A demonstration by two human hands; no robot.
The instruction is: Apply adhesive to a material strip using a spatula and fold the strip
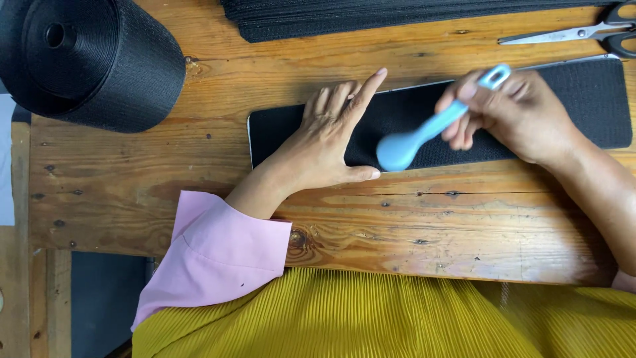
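Note:
A black strip of hook-and-loop tape (583,106) lies flat across the wooden table (165,166). My left hand (331,136) rests flat on the strip's left part, fingers spread and pointing away from me. My right hand (513,113) grips the handle of a light blue plastic spoon-like tool (424,132). The tool's round head touches the strip just right of my left thumb.
A big roll of black tape (86,59) stands at the far left corner. A stack of black strips (371,16) lies along the far edge. Black-handled scissors (583,33) lie at the far right. The table's left edge (30,192) drops off beside the roll.

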